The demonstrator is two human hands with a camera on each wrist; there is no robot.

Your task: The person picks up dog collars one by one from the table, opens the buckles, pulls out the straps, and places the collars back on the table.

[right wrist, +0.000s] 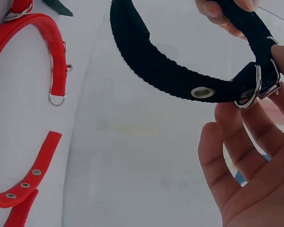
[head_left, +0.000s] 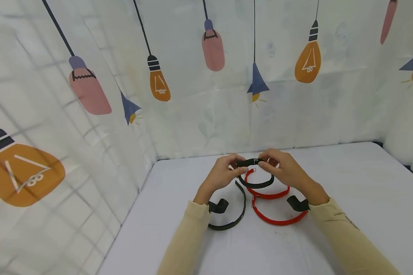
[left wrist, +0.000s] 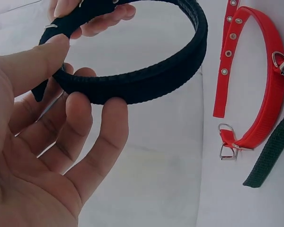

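A dark collar (head_left: 258, 185) with a metal buckle is held up in a closed loop between both hands. My left hand (head_left: 223, 172) pinches its strap with thumb and fingers; in the left wrist view a pointed strap end (left wrist: 39, 90) hangs below the thumb. My right hand (head_left: 285, 168) pinches the collar at the buckle (right wrist: 270, 90), beside a metal D-ring (right wrist: 256, 85). A metal-rimmed hole (right wrist: 203, 92) shows in the strap. In the left wrist view, the left hand's other fingers (left wrist: 114, 118) support the band from below.
On the white table (head_left: 151, 214) under the hands lie two red collars, one farther back (head_left: 270, 196) and one nearer (head_left: 278, 222). A second dark collar (head_left: 228, 226) curves beside them on the left. A curtain (head_left: 199, 126) printed with lamps hangs behind the table.
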